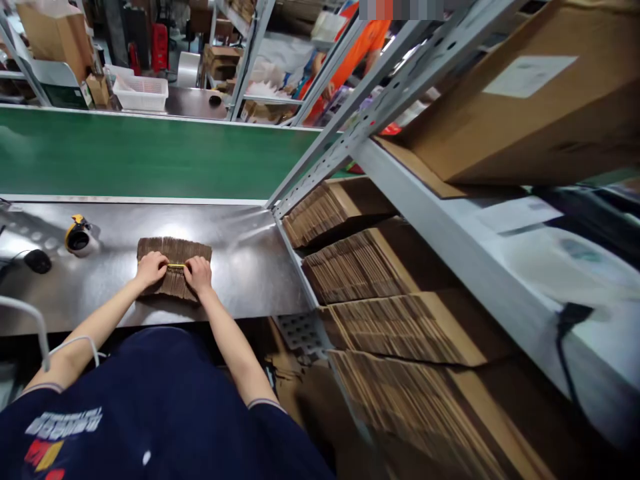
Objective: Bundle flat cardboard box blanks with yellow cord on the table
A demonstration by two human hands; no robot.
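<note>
A bundle of flattened cardboard boxes [174,249] lies on the metal table in front of me, its many edges facing up. Across its middle runs a narrow yellow strap [176,266]. My left hand [151,269] has its fingers closed at the strap's left end, resting on the bundle. At the right end, my right hand [199,272] grips the strap in the same way. The undersides of both hands' fingers are hidden.
On the metal table [250,267] stand a tape dispenser [79,237] and a black computer mouse [38,261]. A green conveyor belt [150,157] runs behind it. To the right, a shelf rack holds several stacks of flattened cardboard [360,267]. Beyond the belt is a person in orange [367,47].
</note>
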